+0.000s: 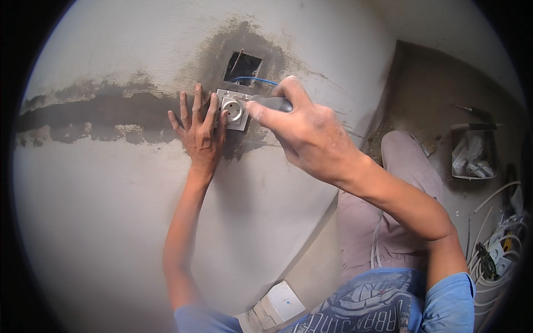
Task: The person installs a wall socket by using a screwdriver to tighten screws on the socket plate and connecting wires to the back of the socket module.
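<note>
A white wall socket (231, 112) with a metal mounting frame sits on the wall in front of me, its round face toward me. My left hand (201, 139) lies flat on the wall with fingers spread, its thumb and index finger at the socket's left edge. In my right hand (313, 130) is a screwdriver (279, 104) with a grey and black handle, pointing at the top of the socket frame. Its tip is too small to make out. Just above the socket is a square wall opening (244, 66), with a blue wire (255, 79) coming out of it.
A dark patched plaster strip (105, 112) runs left along the wall. To the right on the floor stand a box of small plastic-wrapped parts (472, 158), a thin tool (463, 107) and coiled white cable (483, 272) with socket parts. A white box (284, 299) lies near the wall's foot.
</note>
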### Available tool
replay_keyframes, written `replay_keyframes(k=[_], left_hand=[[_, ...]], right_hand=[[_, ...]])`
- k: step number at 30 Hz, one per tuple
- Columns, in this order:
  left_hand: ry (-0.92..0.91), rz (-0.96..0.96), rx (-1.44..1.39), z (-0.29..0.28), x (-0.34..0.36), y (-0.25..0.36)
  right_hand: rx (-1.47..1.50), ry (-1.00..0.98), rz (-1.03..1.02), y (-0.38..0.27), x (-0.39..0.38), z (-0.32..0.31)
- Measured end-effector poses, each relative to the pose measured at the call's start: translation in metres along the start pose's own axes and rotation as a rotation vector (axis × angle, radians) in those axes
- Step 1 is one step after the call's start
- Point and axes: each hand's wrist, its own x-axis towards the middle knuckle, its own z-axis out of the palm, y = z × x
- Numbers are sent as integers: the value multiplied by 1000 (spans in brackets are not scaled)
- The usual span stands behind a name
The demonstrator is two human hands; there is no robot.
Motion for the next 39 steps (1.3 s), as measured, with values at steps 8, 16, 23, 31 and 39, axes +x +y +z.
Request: replay_keyframes(k=[8, 16, 23, 31, 39], left_hand=[[-10, -25, 46, 7, -5, 3], [2, -35, 31, 8, -7, 4], [15, -42, 61, 9, -8, 4], [8, -52, 80, 10, -10, 3], [-6, -52, 31, 6, -3, 5]], right_hand=[[-4, 38, -120, 13, 1, -5], [-14, 16, -119, 9, -2, -7], [-41, -84, 53, 1, 0, -13], [-74, -218, 139, 1, 2, -16], [-140, -176, 33, 5, 16, -20]])
